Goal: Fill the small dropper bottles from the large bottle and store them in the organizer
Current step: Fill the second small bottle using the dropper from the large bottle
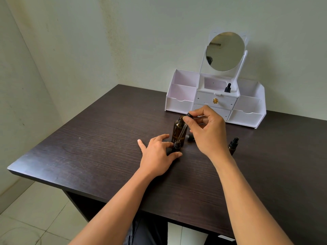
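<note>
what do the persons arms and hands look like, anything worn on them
The left arm and right arm are bare all the way up to the frame's edge, with no sleeves in view. The left grip and right grip are bare hands: no gloves, rings, watch or bracelet can be seen. No markings or bandages show.
</note>
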`<state>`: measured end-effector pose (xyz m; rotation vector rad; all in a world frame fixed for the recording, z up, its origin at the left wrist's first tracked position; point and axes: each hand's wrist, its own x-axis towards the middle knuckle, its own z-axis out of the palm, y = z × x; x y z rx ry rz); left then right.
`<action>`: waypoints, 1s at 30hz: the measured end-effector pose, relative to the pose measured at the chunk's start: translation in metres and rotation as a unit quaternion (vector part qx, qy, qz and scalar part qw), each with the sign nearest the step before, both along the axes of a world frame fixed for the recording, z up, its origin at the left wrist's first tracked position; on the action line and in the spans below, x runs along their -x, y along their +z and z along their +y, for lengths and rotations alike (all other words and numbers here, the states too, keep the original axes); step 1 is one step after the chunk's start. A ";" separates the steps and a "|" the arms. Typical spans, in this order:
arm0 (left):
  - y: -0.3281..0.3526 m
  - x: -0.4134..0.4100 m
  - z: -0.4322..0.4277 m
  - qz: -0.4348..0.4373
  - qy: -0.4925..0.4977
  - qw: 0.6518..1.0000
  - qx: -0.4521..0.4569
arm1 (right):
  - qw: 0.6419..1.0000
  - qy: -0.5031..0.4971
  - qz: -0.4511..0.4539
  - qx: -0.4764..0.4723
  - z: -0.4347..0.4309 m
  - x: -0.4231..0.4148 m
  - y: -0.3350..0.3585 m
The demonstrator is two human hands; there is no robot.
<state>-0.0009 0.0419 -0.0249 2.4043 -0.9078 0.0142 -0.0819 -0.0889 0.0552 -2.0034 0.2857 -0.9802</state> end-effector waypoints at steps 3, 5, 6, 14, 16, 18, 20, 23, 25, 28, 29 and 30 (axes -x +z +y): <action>0.000 0.000 0.000 0.001 0.001 1.000 0.001 | 1.000 0.003 0.001 0.002 0.000 0.000 0.000; 0.000 0.000 0.000 0.001 0.002 1.000 0.001 | 1.000 0.011 -0.001 -0.003 0.000 0.001 0.000; 0.000 0.000 0.000 0.001 0.002 1.000 0.000 | 1.000 0.011 0.000 -0.003 0.001 0.001 0.000; -0.001 0.000 -0.001 0.001 0.003 1.000 -0.003 | 1.000 0.007 0.006 0.010 0.002 0.001 0.002; -0.001 0.000 0.000 0.001 0.003 1.000 -0.003 | 1.000 0.005 0.010 0.010 0.001 0.001 0.001; 0.000 0.000 -0.001 0.000 0.004 1.000 -0.004 | 1.000 0.000 0.010 0.009 0.001 0.000 0.001; 0.000 0.000 0.000 0.000 0.003 1.000 -0.004 | 1.000 0.002 0.011 0.015 0.001 0.000 0.001; 0.000 0.000 0.000 0.001 0.002 1.000 -0.003 | 1.000 0.008 0.011 0.018 0.002 0.001 0.002; 0.000 0.000 0.000 0.001 0.003 1.000 -0.003 | 1.000 0.004 0.013 0.019 0.002 0.001 0.002; -0.001 0.000 -0.001 0.002 0.003 1.000 -0.003 | 1.000 0.003 0.012 0.027 0.002 0.000 0.002; -0.001 0.000 -0.001 0.002 0.003 1.000 -0.003 | 1.000 0.006 0.012 0.027 0.002 0.001 0.003; -0.001 0.000 -0.001 0.002 0.003 1.000 -0.003 | 1.000 0.007 0.013 0.026 0.002 0.001 0.003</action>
